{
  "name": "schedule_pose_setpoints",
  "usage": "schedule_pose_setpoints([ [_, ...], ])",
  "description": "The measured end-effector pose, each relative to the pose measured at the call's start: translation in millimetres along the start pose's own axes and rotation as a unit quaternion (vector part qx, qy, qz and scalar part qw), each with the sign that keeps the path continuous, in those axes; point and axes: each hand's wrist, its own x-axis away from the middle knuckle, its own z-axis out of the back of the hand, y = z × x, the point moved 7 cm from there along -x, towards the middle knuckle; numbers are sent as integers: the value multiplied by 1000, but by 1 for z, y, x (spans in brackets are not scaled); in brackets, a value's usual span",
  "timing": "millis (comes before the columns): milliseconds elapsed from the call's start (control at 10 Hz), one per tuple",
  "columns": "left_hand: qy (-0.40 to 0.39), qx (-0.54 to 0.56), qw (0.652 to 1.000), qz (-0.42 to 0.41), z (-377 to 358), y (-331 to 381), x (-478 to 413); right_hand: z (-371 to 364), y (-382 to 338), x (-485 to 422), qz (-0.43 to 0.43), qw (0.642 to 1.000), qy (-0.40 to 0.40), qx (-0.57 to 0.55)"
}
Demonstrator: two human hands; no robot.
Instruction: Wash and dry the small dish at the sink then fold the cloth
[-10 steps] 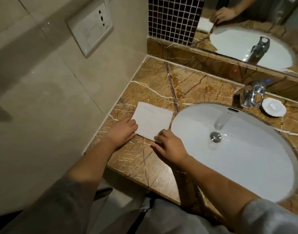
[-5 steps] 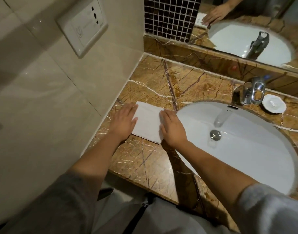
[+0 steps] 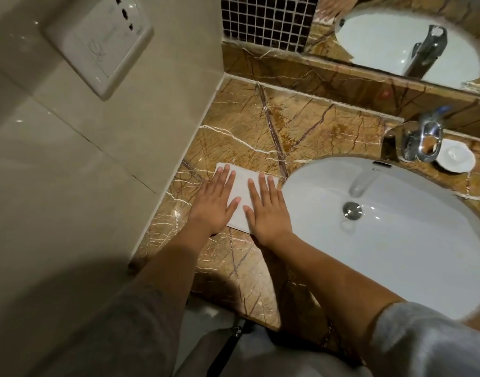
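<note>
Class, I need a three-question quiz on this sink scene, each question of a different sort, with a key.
1. True or false: both hands lie flat on the cloth.
2. Where is the dish? A) in the basin B) on the counter right of the tap C) in the right hand
3. Fill in: the cloth lies on the counter between the wall and the ____.

Key
1. True: the left hand and right hand press it, palms down.
2. B
3. basin
</note>
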Motion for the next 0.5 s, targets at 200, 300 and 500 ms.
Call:
schedule_pose_setpoints([
  [200,1,54,998,8,14,-1,-4,28,10,4,20,995,32,-89],
  [300,48,56,997,3,39,0,-9,60,41,13,-21,984,109,-140],
  [500,107,82,990,-39,78,42,-14,106,124,36,-194,940,179,-217],
])
